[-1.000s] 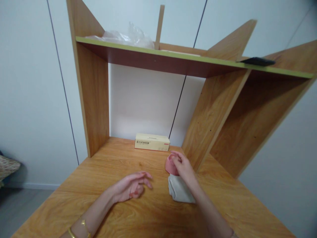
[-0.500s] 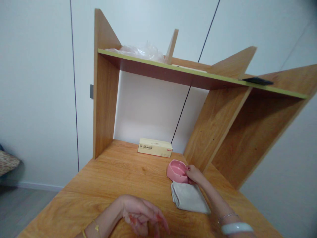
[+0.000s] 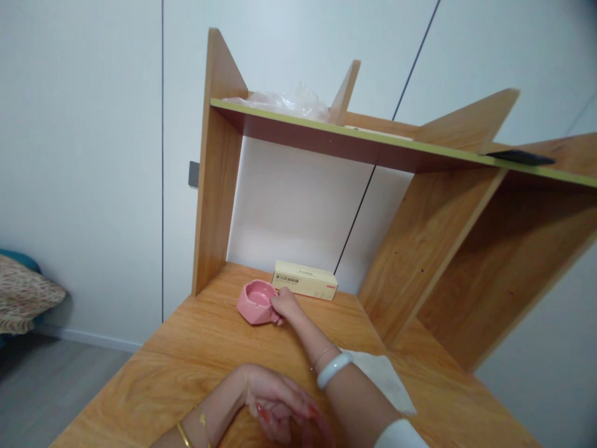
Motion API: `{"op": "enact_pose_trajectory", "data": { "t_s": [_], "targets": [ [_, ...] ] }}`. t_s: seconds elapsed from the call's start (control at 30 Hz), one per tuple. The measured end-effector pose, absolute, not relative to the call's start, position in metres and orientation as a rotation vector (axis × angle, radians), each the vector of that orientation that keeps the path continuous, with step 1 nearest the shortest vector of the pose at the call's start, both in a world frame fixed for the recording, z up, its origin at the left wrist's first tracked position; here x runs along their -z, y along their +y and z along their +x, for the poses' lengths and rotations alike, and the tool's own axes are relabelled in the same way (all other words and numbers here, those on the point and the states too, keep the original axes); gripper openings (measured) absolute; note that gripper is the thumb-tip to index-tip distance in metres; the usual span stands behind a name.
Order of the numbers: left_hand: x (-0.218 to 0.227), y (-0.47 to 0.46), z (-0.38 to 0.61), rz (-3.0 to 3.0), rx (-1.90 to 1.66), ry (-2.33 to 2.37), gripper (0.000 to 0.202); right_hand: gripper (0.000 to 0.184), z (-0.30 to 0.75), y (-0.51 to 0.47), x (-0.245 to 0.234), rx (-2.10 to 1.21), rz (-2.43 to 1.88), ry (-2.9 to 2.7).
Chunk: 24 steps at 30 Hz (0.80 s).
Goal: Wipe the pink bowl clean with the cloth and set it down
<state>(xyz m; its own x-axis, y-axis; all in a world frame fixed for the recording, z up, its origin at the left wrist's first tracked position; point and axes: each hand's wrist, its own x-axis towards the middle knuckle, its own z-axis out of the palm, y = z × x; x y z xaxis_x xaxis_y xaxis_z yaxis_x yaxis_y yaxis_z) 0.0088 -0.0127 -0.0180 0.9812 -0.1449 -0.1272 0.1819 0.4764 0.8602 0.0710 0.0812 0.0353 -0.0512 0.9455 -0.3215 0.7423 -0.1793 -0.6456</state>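
Note:
My right hand (image 3: pixel 285 305) grips the right rim of a pink ashtray (image 3: pixel 255 303), a faceted dish with notches in its rim. The ashtray is at the back left of the wooden desk, just in front of a long cream box (image 3: pixel 305 281). Nearer the front edge, my left hand (image 3: pixel 284 401) hangs palm inward with loosely bent fingers and nothing in them; its fingertips are partly blurred. A folded grey cloth (image 3: pixel 385 379) lies to the right, partly hidden behind my right forearm.
A wooden shelf unit (image 3: pixel 298 121) rises from the back of the desk (image 3: pixel 196 348), with upright panels on the right. Clear plastic bags (image 3: pixel 291 102) and a flat black item (image 3: pixel 520 157) rest on its upper shelf. A patterned fabric item (image 3: pixel 30 295) shows at far left.
My right hand has moved the pink ashtray leftward, from beside the cloth to in front of the box's left end. The view has shifted slightly; my left hand keeps much the same pose.

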Motion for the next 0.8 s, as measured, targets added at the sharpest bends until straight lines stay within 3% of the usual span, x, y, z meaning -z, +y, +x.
{"op": "enact_pose_trajectory", "data": {
  "t_s": [0.33, 0.53, 0.8],
  "targets": [
    [0.011, -0.014, 0.01, 1.03, 0.214, 0.08, 0.022, 0.029, 0.043, 0.084, -0.031, -0.98, -1.9, -1.839],
    [-0.002, -0.02, 0.004, 1.08, 0.2, 0.082, 0.036, 0.035, 0.055, 0.071, -0.05, -0.797, -1.848, -1.989],
    [-0.009, -0.026, 0.004, 1.07, 0.177, 0.131, 0.037, 0.014, 0.147, 0.015, -0.087, -0.291, -2.007, -2.313]
  ]
}}
